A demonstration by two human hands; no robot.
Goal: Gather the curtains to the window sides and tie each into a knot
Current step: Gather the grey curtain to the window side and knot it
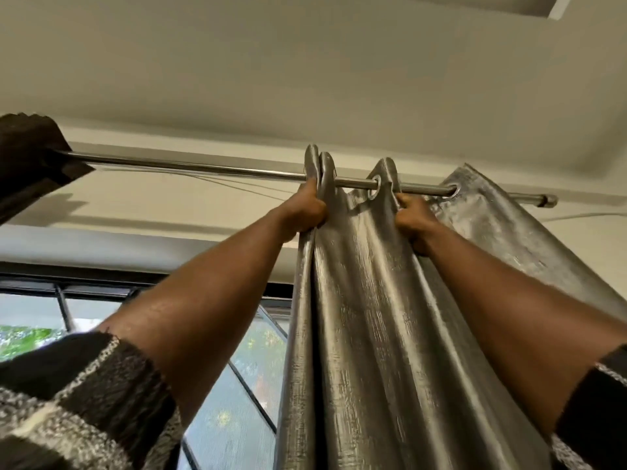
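Two hands reach up to the silver eyelet curtain point(366, 334), each clamped on fabric just under the curtain rod point(203, 167). The left hand point(307, 213) grips the leading pair of folds, and the right hand point(414, 222) grips the next fold. The rod's long axis runs straight across from one hand to the other. Its capped end point(549, 200) lies beyond the right hand, with one more eyelet point(454, 191) between them. Gathering probably means sliding the left hand's folds along the rod toward the right hand. Far out past the left hand hangs a dark curtain point(30, 157).
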